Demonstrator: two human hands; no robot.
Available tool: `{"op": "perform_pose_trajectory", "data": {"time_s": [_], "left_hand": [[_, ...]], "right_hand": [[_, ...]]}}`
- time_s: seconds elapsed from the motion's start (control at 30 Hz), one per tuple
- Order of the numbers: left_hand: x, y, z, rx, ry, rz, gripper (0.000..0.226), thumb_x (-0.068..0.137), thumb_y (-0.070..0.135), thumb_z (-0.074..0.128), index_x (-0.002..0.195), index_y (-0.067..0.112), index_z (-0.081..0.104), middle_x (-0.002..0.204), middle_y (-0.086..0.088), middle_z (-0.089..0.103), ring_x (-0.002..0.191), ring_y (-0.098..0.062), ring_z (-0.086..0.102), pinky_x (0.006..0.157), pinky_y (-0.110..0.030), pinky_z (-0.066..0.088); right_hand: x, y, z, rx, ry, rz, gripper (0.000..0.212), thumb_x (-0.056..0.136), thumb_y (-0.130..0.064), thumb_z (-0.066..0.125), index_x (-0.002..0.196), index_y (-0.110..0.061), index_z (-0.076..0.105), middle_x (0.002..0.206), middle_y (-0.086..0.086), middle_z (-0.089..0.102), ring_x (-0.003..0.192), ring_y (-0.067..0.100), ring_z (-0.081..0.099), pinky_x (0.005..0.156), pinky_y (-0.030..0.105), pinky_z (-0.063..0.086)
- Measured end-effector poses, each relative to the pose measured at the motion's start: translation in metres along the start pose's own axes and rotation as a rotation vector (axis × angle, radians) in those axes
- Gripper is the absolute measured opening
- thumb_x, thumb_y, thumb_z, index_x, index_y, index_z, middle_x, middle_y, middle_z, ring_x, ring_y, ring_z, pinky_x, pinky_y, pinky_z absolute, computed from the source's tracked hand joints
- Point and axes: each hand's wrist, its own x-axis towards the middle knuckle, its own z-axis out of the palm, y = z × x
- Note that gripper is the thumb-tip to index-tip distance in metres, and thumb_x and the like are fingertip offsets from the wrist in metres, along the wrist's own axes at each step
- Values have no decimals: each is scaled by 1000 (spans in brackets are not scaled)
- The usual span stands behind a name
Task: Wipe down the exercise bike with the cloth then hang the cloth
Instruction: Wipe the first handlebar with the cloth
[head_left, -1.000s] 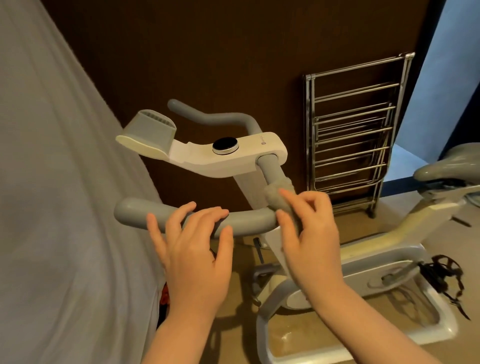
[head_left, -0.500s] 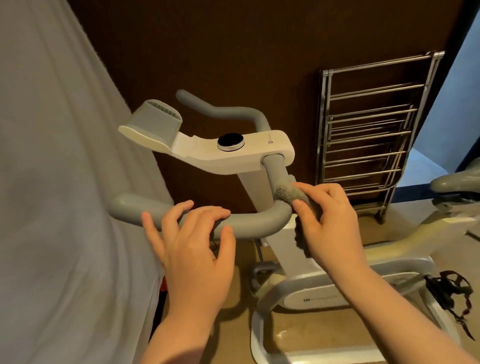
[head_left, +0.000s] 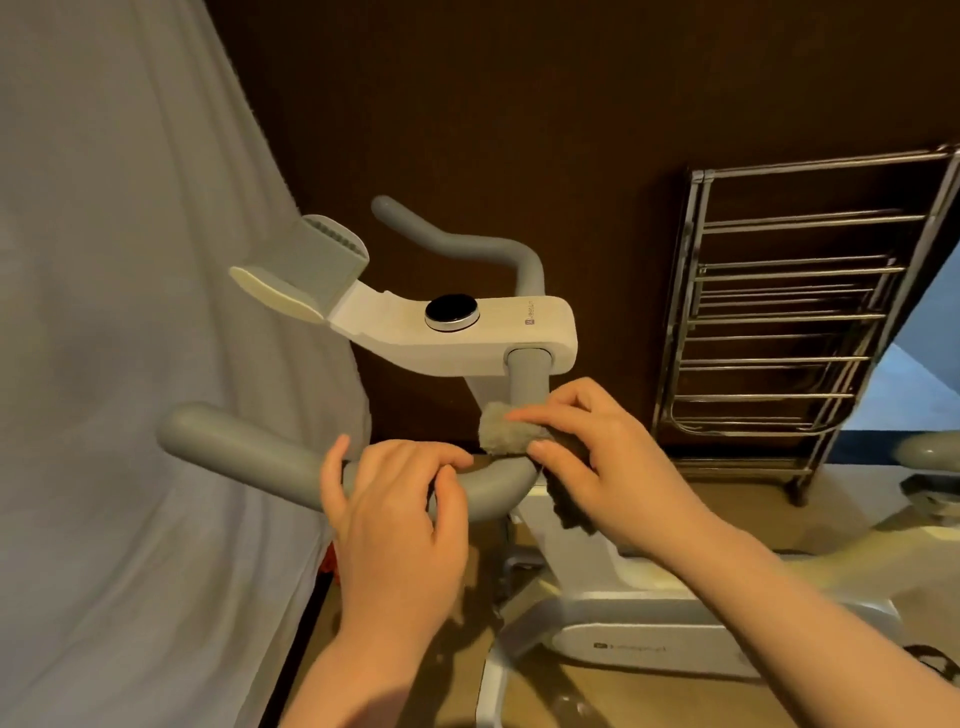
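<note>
The white exercise bike (head_left: 457, 338) fills the middle of the head view, with a grey handlebar (head_left: 244, 452) curving toward me. A grey fuzzy cloth (head_left: 501, 428) is wrapped on the bend of the near handlebar, below the white console. My right hand (head_left: 597, 457) grips the cloth, fingers and thumb pinching it against the bar. My left hand (head_left: 400, 504) rests on the near handlebar just left of the cloth, its fingers curled over the top of the bar. Part of the cloth hangs dark under my right palm.
A chrome drying rack (head_left: 779, 322) leans against the dark brown wall on the right. A grey fabric-covered surface (head_left: 130, 364) rises at the left, close to the handlebar end. The bike's saddle (head_left: 930, 452) shows at the right edge over a wooden floor.
My right hand has slid the cloth up the handlebar bend toward the console stem. My left hand has closed its fingers further over the bar. The view has shifted closer and lower.
</note>
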Motion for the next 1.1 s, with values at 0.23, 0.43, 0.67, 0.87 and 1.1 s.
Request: {"op": "perform_pose_trajectory", "data": {"time_s": [0.23, 0.43, 0.67, 0.87, 1.1], "left_hand": [[2, 7, 7, 42, 57, -98, 21, 87, 31, 40, 83, 35, 61, 82, 23, 57, 88, 2, 49, 115, -42, 16], [7, 20, 16, 42, 108, -205, 21, 85, 26, 43, 80, 37, 59, 80, 25, 57, 88, -1, 51, 117, -43, 13], [1, 30, 29, 155, 139, -170, 21, 88, 29, 42, 74, 35, 57, 75, 23, 58, 77, -1, 46, 100, -33, 26], [-1, 28, 30, 189, 158, -167, 26, 89, 28, 42, 71, 31, 60, 73, 21, 59, 76, -4, 50, 92, -27, 25], [-2, 28, 31, 199, 176, -179, 26, 87, 28, 41, 70, 30, 60, 71, 21, 58, 75, -4, 48, 90, -25, 25]], "right_hand": [[3, 6, 1, 64, -67, -151, 32, 96, -26, 55, 125, -39, 60, 108, -14, 41, 104, 5, 44, 87, 24, 44], [46, 27, -8, 33, -61, -36, 31, 98, -28, 52, 126, -36, 59, 110, -9, 43, 107, 13, 49, 86, 32, 47], [46, 40, -2, 100, -34, -106, 32, 98, -29, 52, 128, -36, 59, 113, -10, 45, 108, 10, 48, 82, 27, 46], [23, 29, 16, 229, 36, -158, 32, 96, -24, 56, 126, -32, 61, 109, -10, 43, 106, 9, 43, 83, 22, 43], [45, 48, 16, 271, 101, -12, 32, 97, -23, 54, 128, -28, 59, 111, -11, 41, 108, 9, 47, 83, 22, 44]]}}
